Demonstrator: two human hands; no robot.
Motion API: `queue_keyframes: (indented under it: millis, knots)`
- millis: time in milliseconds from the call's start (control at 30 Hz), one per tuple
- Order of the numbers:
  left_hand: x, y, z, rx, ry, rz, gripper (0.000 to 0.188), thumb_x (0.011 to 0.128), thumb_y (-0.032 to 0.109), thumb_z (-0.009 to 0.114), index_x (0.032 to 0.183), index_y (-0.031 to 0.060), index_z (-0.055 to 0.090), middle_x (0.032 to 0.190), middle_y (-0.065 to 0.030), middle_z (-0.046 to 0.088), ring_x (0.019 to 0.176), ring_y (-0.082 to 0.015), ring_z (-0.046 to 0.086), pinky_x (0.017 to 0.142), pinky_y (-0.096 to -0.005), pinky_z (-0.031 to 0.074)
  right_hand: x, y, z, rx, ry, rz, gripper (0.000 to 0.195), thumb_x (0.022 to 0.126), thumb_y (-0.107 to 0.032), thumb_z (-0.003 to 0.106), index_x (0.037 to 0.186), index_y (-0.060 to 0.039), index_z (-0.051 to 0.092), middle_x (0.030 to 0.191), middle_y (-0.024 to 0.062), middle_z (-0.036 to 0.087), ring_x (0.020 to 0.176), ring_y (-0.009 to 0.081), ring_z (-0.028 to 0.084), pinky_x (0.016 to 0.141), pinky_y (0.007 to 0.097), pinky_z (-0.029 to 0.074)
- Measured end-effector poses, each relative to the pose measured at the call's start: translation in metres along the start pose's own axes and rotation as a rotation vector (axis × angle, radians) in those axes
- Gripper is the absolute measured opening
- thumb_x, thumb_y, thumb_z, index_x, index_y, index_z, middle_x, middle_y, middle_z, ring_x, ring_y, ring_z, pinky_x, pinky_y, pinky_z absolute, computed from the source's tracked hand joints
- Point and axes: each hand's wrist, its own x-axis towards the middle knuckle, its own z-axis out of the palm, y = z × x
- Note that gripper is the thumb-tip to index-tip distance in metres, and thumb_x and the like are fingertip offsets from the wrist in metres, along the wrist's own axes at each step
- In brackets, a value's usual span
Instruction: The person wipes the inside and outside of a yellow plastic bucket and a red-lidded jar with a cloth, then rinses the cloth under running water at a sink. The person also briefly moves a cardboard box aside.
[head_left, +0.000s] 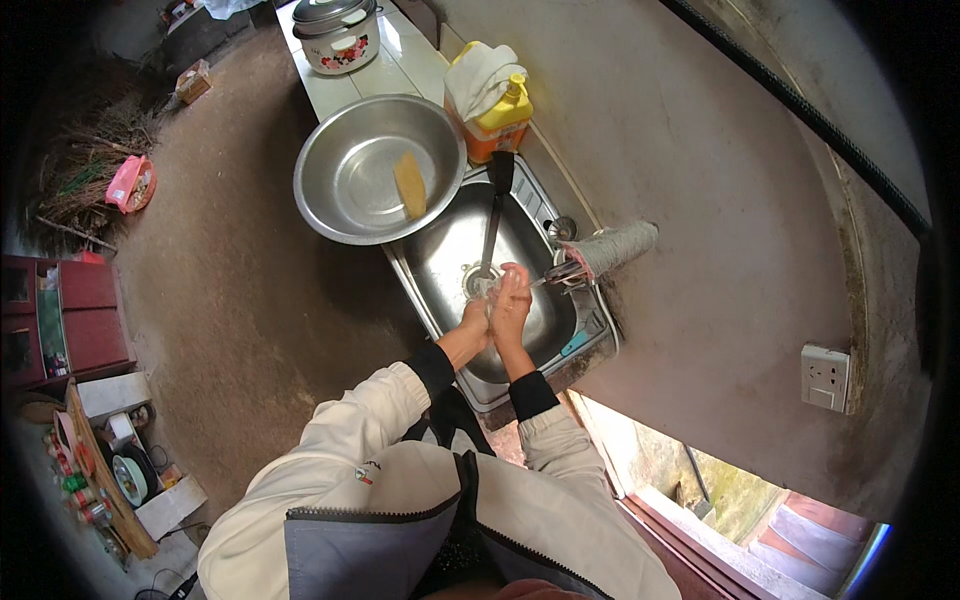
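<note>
My left hand (474, 324) and my right hand (512, 306) are close together, low over a stainless steel sink (529, 346). Water from the tap (566, 273) runs onto them and splashes between the palms. The right hand's fingers are extended; the left hand's fingers are partly hidden, and I cannot make out anything held. Just beyond the fingertips, a long tool with a dark, wide end (501, 171) slants from the sink's far rim towards the drain (480, 280). A large metal basin (330, 174) overlaps the sink's far left edge, with a flat tan piece (410, 186) inside.
An orange-and-yellow pump jug (510, 120) with a white cloth (484, 79) stands behind the sink. A floral lidded pot (341, 49) sits on the tiled counter (405, 56). Grey wrapping (615, 251) covers the pipe by the wall. A blue-handled tool (574, 343) lies on the rim.
</note>
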Motion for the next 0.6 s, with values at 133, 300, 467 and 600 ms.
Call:
queue_keyframes:
  millis: [133, 300, 467, 600]
  knots:
    - [0.005, 0.001, -0.001, 0.663, 0.152, 0.247, 0.034, 0.103, 0.028, 0.04, 0.106, 0.0048, 0.065, 0.096, -0.0113, 0.069, 0.088, -0.0248, 0.066, 0.075, -0.0371, 0.05, 0.022, 0.023, -0.011, 0.392, 0.26, 0.394, 0.017, 0.101, -0.021, 0.049, 0.1, -0.0038, 0.054, 0.064, -0.0025, 0.04, 0.052, 0.007, 0.038, 0.049, 0.0243, 0.033]
    - [0.029, -0.001, -0.037, 1.087, 0.17, 0.748, 0.025, 0.102, 0.018, 0.043, 0.103, 0.0038, 0.064, 0.092, -0.0064, 0.069, 0.082, -0.0172, 0.065, 0.067, -0.0326, 0.051, 0.042, 0.04, -0.035, 0.471, 0.286, 0.688, 0.022, 0.096, -0.009, 0.044, 0.109, 0.0007, 0.059, 0.087, 0.0077, 0.061, 0.072, 0.0143, 0.053, 0.068, 0.0285, 0.046]
    - [0.004, 0.04, -0.01, 0.16, -0.119, 0.145, 0.024, 0.103, 0.022, 0.046, 0.115, 0.0065, 0.059, 0.105, -0.0072, 0.067, 0.093, -0.0215, 0.067, 0.077, -0.0346, 0.055, 0.028, 0.056, -0.134, -0.056, -0.169, 0.405, 0.033, 0.093, -0.014, 0.059, 0.122, 0.0013, 0.06, 0.111, 0.0099, 0.066, 0.101, 0.0175, 0.06, 0.091, 0.0304, 0.046]
    - [-0.003, 0.055, 0.005, 0.006, -0.219, -0.05, 0.033, 0.103, 0.033, 0.046, 0.123, 0.0081, 0.056, 0.115, -0.0079, 0.065, 0.099, -0.0231, 0.066, 0.086, -0.0372, 0.054, 0.006, 0.026, -0.103, -0.086, -0.214, 0.242, 0.042, 0.09, -0.022, 0.068, 0.125, -0.0008, 0.063, 0.116, 0.0073, 0.066, 0.106, 0.014, 0.058, 0.092, 0.0286, 0.044]
